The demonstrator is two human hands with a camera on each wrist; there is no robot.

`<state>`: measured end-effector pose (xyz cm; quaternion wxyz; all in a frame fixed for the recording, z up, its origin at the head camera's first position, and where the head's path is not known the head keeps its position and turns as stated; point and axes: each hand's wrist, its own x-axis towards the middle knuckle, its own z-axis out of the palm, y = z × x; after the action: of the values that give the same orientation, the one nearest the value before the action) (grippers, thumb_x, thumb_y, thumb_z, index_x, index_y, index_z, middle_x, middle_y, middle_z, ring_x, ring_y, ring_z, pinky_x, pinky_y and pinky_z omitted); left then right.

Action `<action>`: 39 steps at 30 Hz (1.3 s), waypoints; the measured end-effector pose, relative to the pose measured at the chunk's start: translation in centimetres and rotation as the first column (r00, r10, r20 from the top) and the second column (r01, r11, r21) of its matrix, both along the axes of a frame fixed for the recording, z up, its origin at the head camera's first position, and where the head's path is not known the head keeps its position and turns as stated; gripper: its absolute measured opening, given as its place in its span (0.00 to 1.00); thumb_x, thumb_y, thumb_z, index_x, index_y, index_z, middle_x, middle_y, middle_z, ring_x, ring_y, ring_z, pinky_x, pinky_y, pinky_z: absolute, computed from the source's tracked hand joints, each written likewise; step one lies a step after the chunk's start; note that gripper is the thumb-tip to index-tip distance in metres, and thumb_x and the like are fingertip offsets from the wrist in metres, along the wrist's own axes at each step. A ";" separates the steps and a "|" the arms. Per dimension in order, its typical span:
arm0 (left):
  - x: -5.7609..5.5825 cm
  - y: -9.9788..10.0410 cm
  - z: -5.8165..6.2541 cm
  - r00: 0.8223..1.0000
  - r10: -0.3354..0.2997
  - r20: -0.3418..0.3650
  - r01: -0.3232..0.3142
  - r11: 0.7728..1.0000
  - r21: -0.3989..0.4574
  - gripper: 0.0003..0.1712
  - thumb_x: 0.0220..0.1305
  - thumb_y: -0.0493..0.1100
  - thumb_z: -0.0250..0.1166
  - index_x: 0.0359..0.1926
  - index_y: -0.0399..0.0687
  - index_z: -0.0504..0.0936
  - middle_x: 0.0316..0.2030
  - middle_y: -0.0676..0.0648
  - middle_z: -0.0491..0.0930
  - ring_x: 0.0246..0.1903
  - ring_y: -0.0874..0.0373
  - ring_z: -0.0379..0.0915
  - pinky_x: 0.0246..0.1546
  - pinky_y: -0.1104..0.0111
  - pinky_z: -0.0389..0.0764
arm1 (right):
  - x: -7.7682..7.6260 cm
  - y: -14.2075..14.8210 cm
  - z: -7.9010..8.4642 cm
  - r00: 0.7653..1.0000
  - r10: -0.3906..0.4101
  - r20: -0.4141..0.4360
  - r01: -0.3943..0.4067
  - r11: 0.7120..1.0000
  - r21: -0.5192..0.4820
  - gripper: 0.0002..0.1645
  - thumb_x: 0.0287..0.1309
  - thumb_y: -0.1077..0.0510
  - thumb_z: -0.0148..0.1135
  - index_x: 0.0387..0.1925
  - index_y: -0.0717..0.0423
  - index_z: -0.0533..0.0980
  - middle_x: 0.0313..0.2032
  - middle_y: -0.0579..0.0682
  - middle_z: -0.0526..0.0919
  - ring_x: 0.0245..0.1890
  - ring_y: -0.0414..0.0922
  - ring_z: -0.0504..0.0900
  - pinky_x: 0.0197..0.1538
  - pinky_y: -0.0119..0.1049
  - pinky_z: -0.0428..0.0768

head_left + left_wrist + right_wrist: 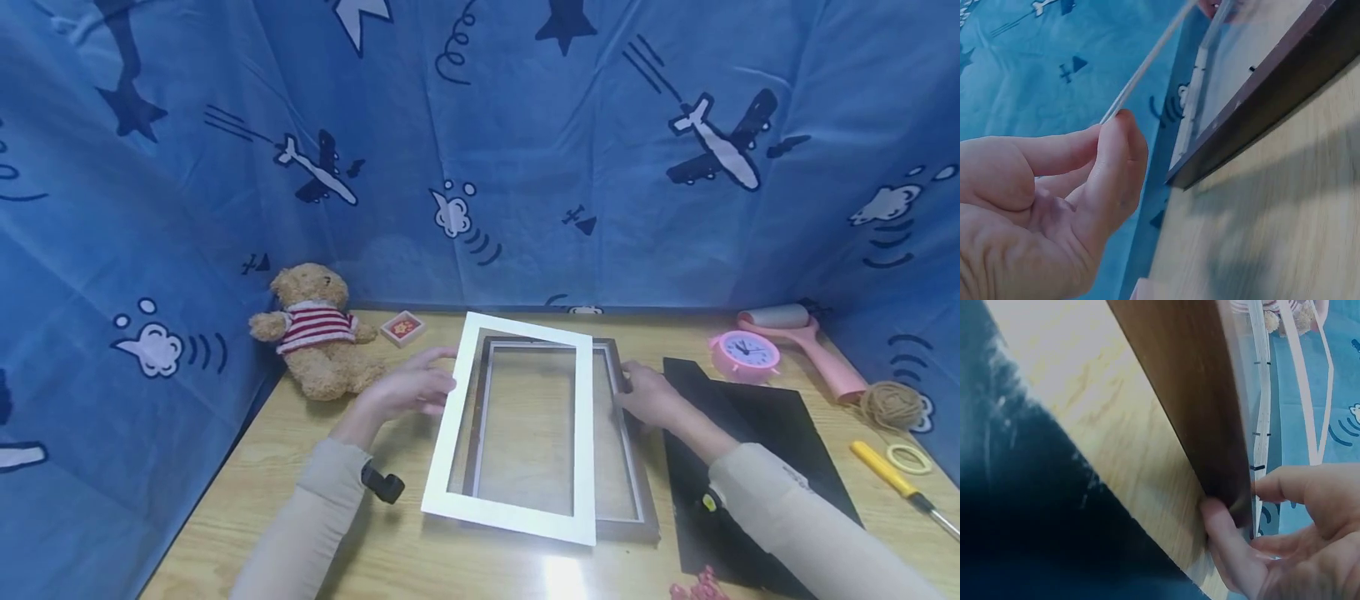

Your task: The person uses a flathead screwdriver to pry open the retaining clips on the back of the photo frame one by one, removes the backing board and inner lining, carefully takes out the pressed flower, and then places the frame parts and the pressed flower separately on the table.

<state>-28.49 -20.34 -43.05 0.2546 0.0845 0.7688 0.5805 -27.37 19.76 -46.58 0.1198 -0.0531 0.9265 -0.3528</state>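
My left hand (pixel 408 387) pinches the left edge of a white rectangular mat (pixel 517 510) between thumb and fingertips; the left wrist view shows the mat edge-on (pixel 1147 65). The mat is held tilted above a brown picture frame (pixel 637 479), overlapping its left part. My right hand (pixel 651 396) holds the frame's right side near the far corner. In the right wrist view, the thumb and fingers (pixel 1225 534) lie on either side of the brown rim (pixel 1191 387). Pale inner edging with small black tabs lines the frame.
Black boards (pixel 783 433) lie under my right forearm. A teddy bear (pixel 322 333) and small box (pixel 402 327) sit back left. Rightward are a pink clock (pixel 745 357), lint roller (pixel 825 354), twine (pixel 892 406), yellow-handled screwdriver (pixel 883 468) and ring (pixel 909 458). Pink flowers (pixel 701 586) lie in front.
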 end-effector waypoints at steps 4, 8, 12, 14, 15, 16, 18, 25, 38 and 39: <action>0.7 -2.0 0.4 0.999 0.024 -0.022 -0.025 1.000 -0.019 0.40 0.74 0.35 0.60 0.82 0.48 0.56 0.51 0.42 0.80 0.43 0.57 0.79 0.42 0.69 0.89 | 0.1 -0.3 0.0 1.000 0.000 0.002 0.000 1.000 0.024 0.44 0.69 0.64 0.57 0.77 0.78 0.50 0.63 0.83 0.69 0.44 0.66 0.86 0.25 0.41 0.91; 1.5 -3.9 0.2 0.999 0.040 -0.023 -0.040 0.999 0.002 0.40 0.74 0.33 0.59 0.82 0.46 0.55 0.40 0.51 0.79 0.37 0.61 0.78 0.36 0.72 0.88 | 0.1 -0.4 0.1 1.000 0.002 0.016 -0.003 1.000 0.027 0.43 0.70 0.64 0.56 0.77 0.78 0.49 0.65 0.84 0.67 0.50 0.70 0.84 0.26 0.41 0.91; 2.3 -5.6 -0.1 0.999 0.041 -0.005 -0.041 0.999 0.003 0.38 0.76 0.33 0.58 0.81 0.46 0.55 0.39 0.51 0.78 0.37 0.61 0.78 0.35 0.72 0.88 | 0.1 -0.3 0.2 1.000 -0.001 0.027 0.000 1.000 0.029 0.43 0.71 0.65 0.57 0.77 0.78 0.48 0.66 0.83 0.67 0.54 0.73 0.82 0.27 0.42 0.91; 2.7 -6.4 -0.2 0.999 0.037 -0.003 -0.037 0.999 0.011 0.37 0.76 0.33 0.58 0.80 0.46 0.55 0.40 0.51 0.78 0.39 0.60 0.79 0.37 0.70 0.89 | 0.0 -0.3 0.2 1.000 -0.002 0.029 0.001 1.000 0.030 0.43 0.71 0.65 0.57 0.77 0.78 0.48 0.66 0.83 0.67 0.53 0.72 0.83 0.27 0.42 0.92; 2.9 -6.8 -0.3 0.999 0.035 -0.002 -0.035 0.999 0.016 0.36 0.76 0.33 0.58 0.80 0.45 0.56 0.40 0.51 0.79 0.39 0.60 0.80 0.37 0.69 0.90 | 0.0 -0.3 0.2 1.000 -0.002 0.029 0.001 1.000 0.029 0.43 0.71 0.65 0.57 0.77 0.78 0.49 0.65 0.83 0.67 0.51 0.71 0.83 0.27 0.42 0.91; 3.2 -7.2 -0.3 1.000 0.031 -0.004 -0.031 0.999 0.020 0.36 0.76 0.33 0.58 0.79 0.45 0.56 0.40 0.51 0.80 0.39 0.59 0.81 0.38 0.69 0.90 | 0.0 -0.3 0.2 1.000 0.000 0.028 -0.001 1.000 0.030 0.43 0.71 0.65 0.57 0.77 0.78 0.49 0.65 0.83 0.68 0.51 0.71 0.83 0.27 0.42 0.92; 3.7 -8.0 -0.4 1.000 0.028 -0.006 -0.028 0.999 0.034 0.35 0.77 0.34 0.58 0.79 0.43 0.55 0.41 0.52 0.82 0.40 0.59 0.83 0.38 0.68 0.91 | -0.1 -0.3 0.2 1.000 0.005 0.025 -0.006 0.999 0.031 0.43 0.71 0.65 0.57 0.77 0.78 0.49 0.65 0.83 0.68 0.48 0.69 0.85 0.27 0.42 0.91; 5.0 -10.8 0.0 1.000 0.029 -0.003 -0.029 0.998 0.048 0.35 0.78 0.36 0.58 0.79 0.43 0.54 0.41 0.54 0.85 0.40 0.60 0.85 0.39 0.67 0.92 | -0.1 -0.3 0.3 1.000 0.011 0.021 -0.012 1.000 0.026 0.43 0.70 0.65 0.57 0.76 0.79 0.49 0.63 0.84 0.68 0.38 0.62 0.87 0.26 0.42 0.91; 7.2 -15.9 -1.0 0.998 0.063 0.029 -0.062 0.996 -0.059 0.38 0.79 0.39 0.59 0.80 0.41 0.51 0.47 0.48 0.87 0.42 0.58 0.86 0.42 0.62 0.93 | -0.2 -0.2 0.3 0.999 0.005 0.034 -0.007 0.999 0.046 0.43 0.72 0.64 0.57 0.77 0.78 0.48 0.66 0.85 0.65 0.33 0.56 0.88 0.26 0.41 0.91; 7.4 -16.4 -1.2 0.997 0.069 0.037 -0.066 0.996 -0.061 0.38 0.79 0.39 0.59 0.80 0.41 0.51 0.45 0.49 0.87 0.42 0.58 0.86 0.42 0.63 0.93 | -0.2 -0.2 0.3 0.999 0.005 0.036 -0.006 0.999 0.045 0.43 0.72 0.64 0.56 0.77 0.78 0.48 0.66 0.85 0.65 0.31 0.55 0.88 0.26 0.41 0.91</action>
<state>-21.09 -36.69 -44.29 0.2521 0.0396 0.7830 0.5672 -27.62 19.58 -46.30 0.1384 -0.0467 0.9317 -0.3325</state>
